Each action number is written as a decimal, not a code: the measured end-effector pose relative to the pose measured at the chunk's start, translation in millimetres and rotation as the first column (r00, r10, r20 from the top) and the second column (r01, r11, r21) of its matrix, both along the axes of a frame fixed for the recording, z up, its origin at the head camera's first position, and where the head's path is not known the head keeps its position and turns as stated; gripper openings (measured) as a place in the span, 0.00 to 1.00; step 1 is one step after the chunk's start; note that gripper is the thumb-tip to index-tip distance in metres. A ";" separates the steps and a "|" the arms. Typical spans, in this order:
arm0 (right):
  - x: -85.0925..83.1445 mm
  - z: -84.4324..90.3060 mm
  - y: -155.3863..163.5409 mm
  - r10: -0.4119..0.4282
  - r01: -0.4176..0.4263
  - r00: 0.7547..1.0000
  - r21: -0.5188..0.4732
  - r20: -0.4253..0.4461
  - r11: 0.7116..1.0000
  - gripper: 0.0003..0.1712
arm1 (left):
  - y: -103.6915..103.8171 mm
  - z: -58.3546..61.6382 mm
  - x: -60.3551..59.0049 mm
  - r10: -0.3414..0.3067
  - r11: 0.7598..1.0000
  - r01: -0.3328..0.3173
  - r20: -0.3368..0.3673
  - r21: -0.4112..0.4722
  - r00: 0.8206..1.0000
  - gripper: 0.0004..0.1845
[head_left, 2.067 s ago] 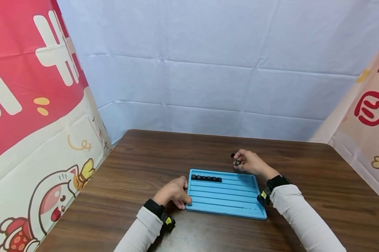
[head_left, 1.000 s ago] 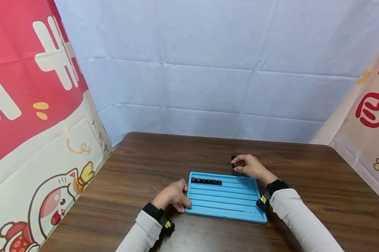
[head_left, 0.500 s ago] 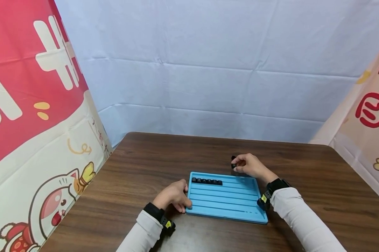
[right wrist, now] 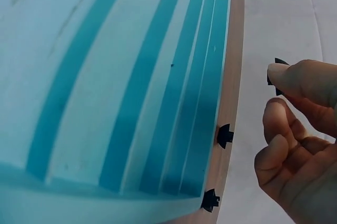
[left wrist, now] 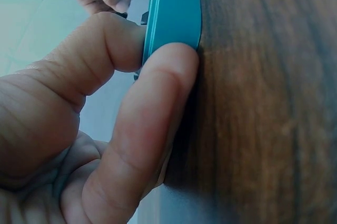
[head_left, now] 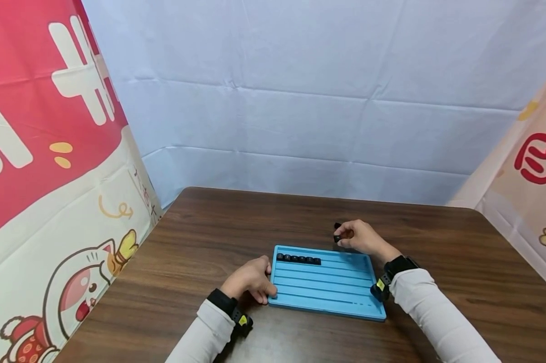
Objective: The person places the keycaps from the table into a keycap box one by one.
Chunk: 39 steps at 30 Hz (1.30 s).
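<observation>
A blue grooved tray lies on the brown table, with a short row of black keycaps in its far groove. My left hand pinches the tray's left edge; in the left wrist view, thumb and finger clamp the tray rim. My right hand hovers just beyond the tray's far edge and pinches a small black keycap. The right wrist view shows that held keycap at the fingertips beside the tray.
Another loose black keycap lies on the table just past the right hand. Two black keycaps sit on the wood against the tray's edge. Cloth walls stand on three sides of the table.
The right hand has turned the keycap a little in its fingertips and barely shifted. The left hand keeps its hold on the tray edge.
</observation>
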State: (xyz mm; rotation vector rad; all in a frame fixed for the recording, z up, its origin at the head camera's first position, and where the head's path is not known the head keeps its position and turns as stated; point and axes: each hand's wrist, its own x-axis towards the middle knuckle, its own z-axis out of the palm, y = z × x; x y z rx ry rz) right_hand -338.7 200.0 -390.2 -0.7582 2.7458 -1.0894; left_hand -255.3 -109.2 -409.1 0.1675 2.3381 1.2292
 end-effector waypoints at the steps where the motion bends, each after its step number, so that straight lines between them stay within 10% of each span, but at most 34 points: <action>1: 0.2 -0.3 0.1 -0.001 0.001 1.000 -0.001 0.005 1.000 0.10 | 0.0 0.0 0.0 -0.001 1.000 0.001 0.001 0.001 1.000 0.21; 39: 17.2 -8.5 -31.2 0.216 -0.225 0.973 0.131 0.081 0.966 0.07 | 0.0 1.3 0.5 -0.005 1.000 0.005 0.014 0.000 1.000 0.20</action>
